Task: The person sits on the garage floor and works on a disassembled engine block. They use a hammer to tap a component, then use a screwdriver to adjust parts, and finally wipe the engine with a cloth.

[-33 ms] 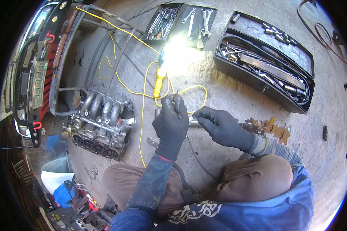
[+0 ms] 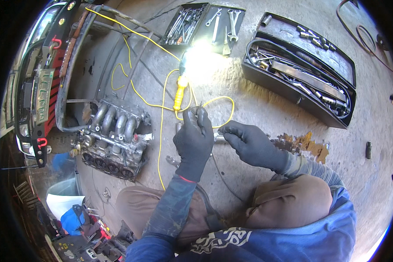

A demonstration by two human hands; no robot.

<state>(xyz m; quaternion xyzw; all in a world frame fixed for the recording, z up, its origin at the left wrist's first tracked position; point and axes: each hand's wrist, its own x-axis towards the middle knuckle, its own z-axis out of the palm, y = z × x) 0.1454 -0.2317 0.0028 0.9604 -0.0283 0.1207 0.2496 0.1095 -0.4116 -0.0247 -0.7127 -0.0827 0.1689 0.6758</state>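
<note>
My left hand [image 2: 193, 142], in a black glove, is raised in front of me with its fingers curled together. A small dark tip [image 2: 201, 105] pokes out above the fingertips; what it belongs to is hidden. Just to the right, my right hand [image 2: 255, 146], gloved alike, is closed in a pinch, and its fingers point toward the left one. A short silvery metal piece [image 2: 219, 137] shows between the hands; whether it is held or lies on the floor I cannot tell. Beyond them lies a lit work lamp [image 2: 180, 96] with a yellow handle.
An engine cylinder head with its intake manifold [image 2: 118, 139] sits at left. Two opened toolboxes, one with wrenches [image 2: 185, 26] and one with sockets [image 2: 299, 83], stand at the back. The lamp's yellow cord [image 2: 161, 153] winds over the floor. A vehicle's front bumper [image 2: 46, 87] stands far left.
</note>
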